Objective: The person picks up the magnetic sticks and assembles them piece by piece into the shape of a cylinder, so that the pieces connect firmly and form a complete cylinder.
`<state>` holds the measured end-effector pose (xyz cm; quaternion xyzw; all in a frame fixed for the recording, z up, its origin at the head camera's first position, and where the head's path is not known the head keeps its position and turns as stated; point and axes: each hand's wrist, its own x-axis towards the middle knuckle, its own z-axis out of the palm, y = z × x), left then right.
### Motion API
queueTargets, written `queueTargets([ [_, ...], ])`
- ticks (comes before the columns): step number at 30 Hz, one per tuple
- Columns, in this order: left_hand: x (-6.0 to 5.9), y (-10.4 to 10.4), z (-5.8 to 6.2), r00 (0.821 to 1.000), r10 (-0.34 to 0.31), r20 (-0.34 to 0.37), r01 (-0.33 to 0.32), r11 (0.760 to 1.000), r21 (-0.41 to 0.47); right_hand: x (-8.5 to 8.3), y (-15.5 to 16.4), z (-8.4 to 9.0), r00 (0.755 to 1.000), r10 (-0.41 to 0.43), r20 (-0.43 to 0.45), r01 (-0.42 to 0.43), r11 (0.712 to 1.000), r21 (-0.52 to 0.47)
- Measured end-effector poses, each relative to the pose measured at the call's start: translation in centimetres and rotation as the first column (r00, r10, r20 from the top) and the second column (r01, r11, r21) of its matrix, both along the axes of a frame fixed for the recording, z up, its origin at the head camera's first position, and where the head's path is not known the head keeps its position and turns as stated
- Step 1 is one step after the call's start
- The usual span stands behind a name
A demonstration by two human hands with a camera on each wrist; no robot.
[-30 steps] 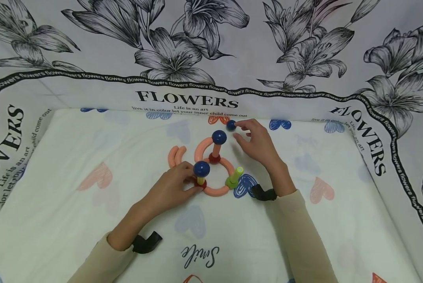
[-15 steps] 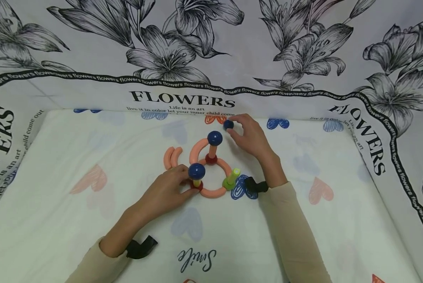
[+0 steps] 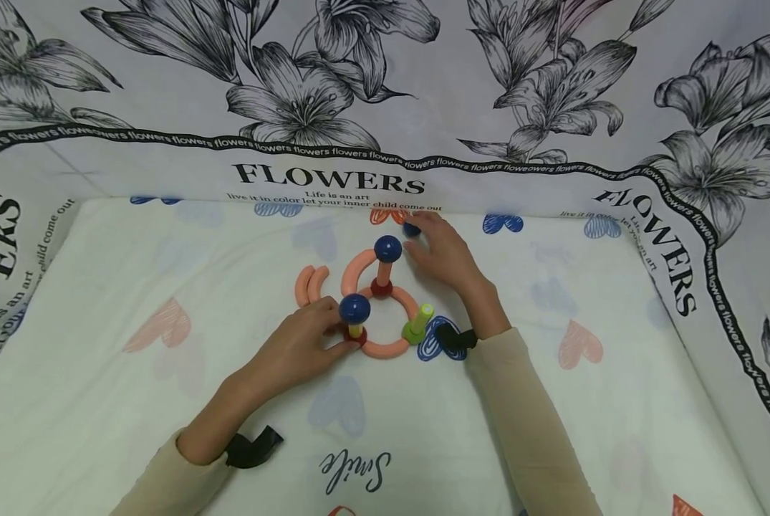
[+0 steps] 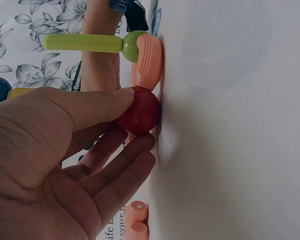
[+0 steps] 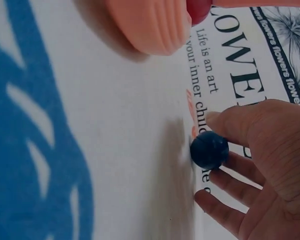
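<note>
My left hand pinches a red ball connector at the near left of a ring of curved orange pieces. From that connector rises a short yellow rod topped by a blue ball. At the far side, an orange rod on another red connector carries a second blue ball. A green connector with a light green rod sits at the ring's right. Beyond the ring, my right hand holds a loose blue ball between thumb and fingers, low over the cloth.
Two loose curved orange pieces lie side by side left of the ring. Another curved orange piece leans by the far tower. White cloth printed with hearts covers the surface, and a flower-printed sheet stands behind.
My right hand has moved in over the loose blue ball and its fingers have closed about it. The left hand keeps its pinch on the red connector.
</note>
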<state>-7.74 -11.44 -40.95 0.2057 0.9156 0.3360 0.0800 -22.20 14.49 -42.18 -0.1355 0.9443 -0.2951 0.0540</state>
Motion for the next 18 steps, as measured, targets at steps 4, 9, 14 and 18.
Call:
queueTargets([
  [4,-0.13,-0.10,0.14,1.000,0.005,0.015,-0.005,1.000,0.005,0.23,-0.21,0.40,0.998,-0.056,-0.040,0.055,0.997,-0.046],
  [9,-0.31,-0.12,0.09,1.000,0.004,0.027,-0.004,1.000,-0.004,0.39,-0.16,0.51,0.995,-0.091,-0.036,0.088,0.994,-0.066],
  [14,-0.32,-0.18,0.01,1.000,0.003,0.018,-0.003,1.000,-0.002,0.28,-0.14,0.41,0.998,-0.066,-0.010,0.065,0.995,-0.078],
  [18,-0.33,-0.15,0.03,0.999,0.005,0.035,-0.005,1.000,0.014,0.47,0.03,0.77,0.998,-0.062,-0.009,0.060,0.993,-0.104],
])
